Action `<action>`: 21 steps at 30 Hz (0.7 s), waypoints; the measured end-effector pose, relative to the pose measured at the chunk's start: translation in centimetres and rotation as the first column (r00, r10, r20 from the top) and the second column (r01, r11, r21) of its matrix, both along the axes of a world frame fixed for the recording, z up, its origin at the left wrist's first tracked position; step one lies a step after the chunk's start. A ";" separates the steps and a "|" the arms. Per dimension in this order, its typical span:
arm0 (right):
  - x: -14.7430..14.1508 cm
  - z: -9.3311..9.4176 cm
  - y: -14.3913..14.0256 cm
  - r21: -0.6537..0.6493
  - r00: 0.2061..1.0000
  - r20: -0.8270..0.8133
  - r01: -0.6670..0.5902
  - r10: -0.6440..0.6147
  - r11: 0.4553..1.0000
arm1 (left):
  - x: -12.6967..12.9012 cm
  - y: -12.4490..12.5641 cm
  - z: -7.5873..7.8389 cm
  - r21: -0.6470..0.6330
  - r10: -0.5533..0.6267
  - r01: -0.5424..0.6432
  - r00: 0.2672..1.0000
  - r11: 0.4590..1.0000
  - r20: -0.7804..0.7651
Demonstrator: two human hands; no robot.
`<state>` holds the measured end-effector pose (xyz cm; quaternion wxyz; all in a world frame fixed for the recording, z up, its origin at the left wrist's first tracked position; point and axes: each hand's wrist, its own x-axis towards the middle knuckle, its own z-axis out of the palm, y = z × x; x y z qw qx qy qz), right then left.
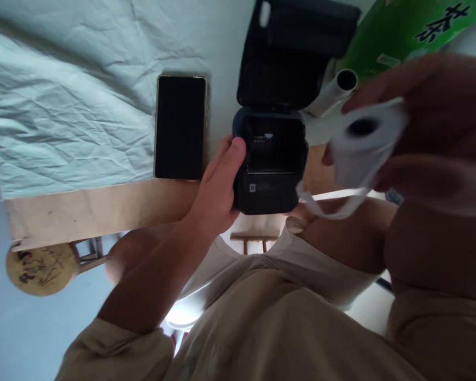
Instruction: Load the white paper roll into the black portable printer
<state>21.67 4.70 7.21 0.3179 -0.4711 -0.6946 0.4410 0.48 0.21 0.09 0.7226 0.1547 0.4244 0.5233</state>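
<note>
My left hand [220, 185] is closed round the left side of a small black label printer [269, 193]. The printer's lid [285, 69] stands swung up, and its paper bay [277, 143] shows no roll inside. To the right of the printer, my right hand [428, 132] grips a small white paper roll [360, 143] with a dark hole in its core. A loose strip of paper [337, 211] curls down from the roll toward the printer's lower right corner. Motion blurs the right hand somewhat.
A dark-screened phone [180, 127] lies left of the printer on a pale green cloth [83, 116]. Behind the roll are a white tube [335, 92] and a green package [404, 42]. The wooden table edge [95, 211] runs before my lap; a round stool [43, 269] stands lower left.
</note>
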 end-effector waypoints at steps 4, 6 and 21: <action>1.2 -3.6 1.9 -0.158 0.975 -0.198 0.073 -0.104 0.985 | 0.0 0.2 -0.1 -0.057 0.049 -0.048 0.999 0.997 0.017; 1.3 -5.1 2.6 -0.109 0.990 -0.130 0.041 -0.055 0.993 | 0.0 0.1 -0.1 -0.084 0.086 -0.085 0.996 0.993 0.005; 2.7 -7.4 1.1 0.304 0.934 0.353 -0.058 -0.056 0.951 | 0.1 -0.2 0.3 0.005 0.153 -0.153 0.987 0.988 -0.049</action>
